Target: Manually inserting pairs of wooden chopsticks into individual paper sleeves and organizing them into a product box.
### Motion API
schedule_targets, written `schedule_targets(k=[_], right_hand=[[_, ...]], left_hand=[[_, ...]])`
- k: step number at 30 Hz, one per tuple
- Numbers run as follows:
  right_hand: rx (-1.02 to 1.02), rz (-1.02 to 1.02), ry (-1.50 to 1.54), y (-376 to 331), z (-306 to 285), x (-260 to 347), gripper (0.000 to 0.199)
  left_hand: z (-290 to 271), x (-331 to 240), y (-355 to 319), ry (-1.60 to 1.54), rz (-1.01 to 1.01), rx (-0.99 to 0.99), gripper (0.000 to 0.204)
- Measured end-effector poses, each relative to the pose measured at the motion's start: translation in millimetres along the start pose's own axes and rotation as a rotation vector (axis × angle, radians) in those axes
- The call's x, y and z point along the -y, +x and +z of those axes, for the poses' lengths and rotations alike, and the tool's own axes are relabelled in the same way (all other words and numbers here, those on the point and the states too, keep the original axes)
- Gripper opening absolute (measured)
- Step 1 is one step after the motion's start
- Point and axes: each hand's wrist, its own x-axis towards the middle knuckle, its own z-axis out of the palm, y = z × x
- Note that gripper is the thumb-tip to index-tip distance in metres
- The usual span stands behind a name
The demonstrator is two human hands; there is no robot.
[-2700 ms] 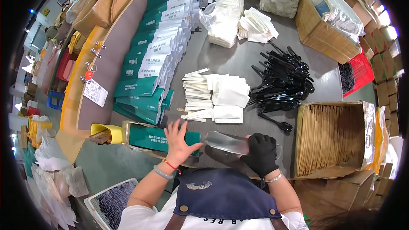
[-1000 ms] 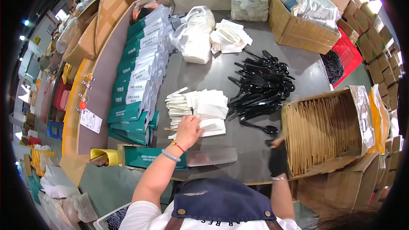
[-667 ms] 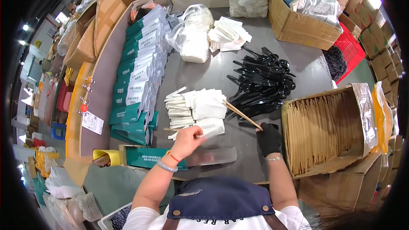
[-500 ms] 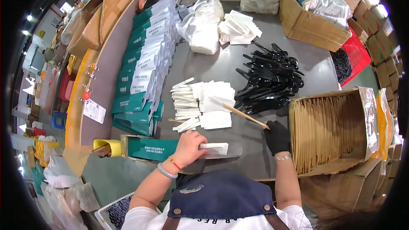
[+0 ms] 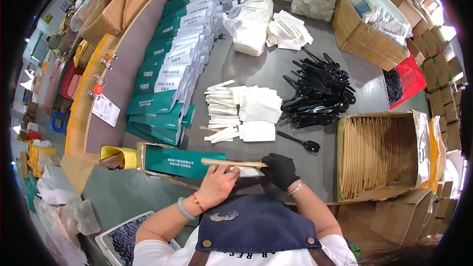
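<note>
My left hand, bare, is closed at the near edge of the table on a white paper packet, whose far end is partly hidden. A pair of wooden chopsticks lies level just above those fingers, its right end gripped by my black-gloved right hand. Beside the left hand stretches a green printed sleeve in an open carton. Ahead are stacks of white paper packets and a heap of black plastic cutlery. One black spoon lies alone nearer me.
Overlapping green-and-white printed sleeves line the left side. A carton of wooden chopsticks stands at right. Farther back are a plastic bag of white packets and a cardboard box. A yellow holder is at front left.
My right hand has moved left with the chopsticks, from beside the carton to my left hand. The chopsticks now lie level over the packet. A black spoon now shows apart from the heap.
</note>
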Motion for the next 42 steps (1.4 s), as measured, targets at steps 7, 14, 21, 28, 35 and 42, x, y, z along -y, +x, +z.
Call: schedule_targets(k=[7, 14, 21, 28, 35, 42], right_hand=[[-0.043, 0.091, 0.035, -42.0, -17.3, -32.1, 0.041], [-0.049, -0.134, -0.236, -38.8, -7.8, -31.3, 0.044], [-0.168, -0.156, 0.391, -23.4, 23.5, -10.6, 0.022], [-0.144, 0.125, 0.762, -14.5, 27.9, 38.0, 0.032], [-0.143, -0.151, -0.07, -3.9, -3.0, 20.7, 0.053], [-0.455, -0.018, -0.072, -21.1, -63.6, -4.5, 0.059]], left_hand=[[-25.7, 33.2, -5.6, -0.183, -0.195, -0.001, 0.069], [-12.3, 44.1, -0.1, -0.223, -0.145, -0.015, 0.074], [-7.6, 17.7, 30.6, -0.217, -0.102, 0.026, 0.077], [1.5, 15.7, 40.9, -0.175, -0.027, 0.065, 0.077], [-28.6, 15.4, 64.7, -0.011, 0.088, 0.497, 0.043], [-110.3, 116.1, 23.7, 0.009, -0.159, -0.012, 0.057]])
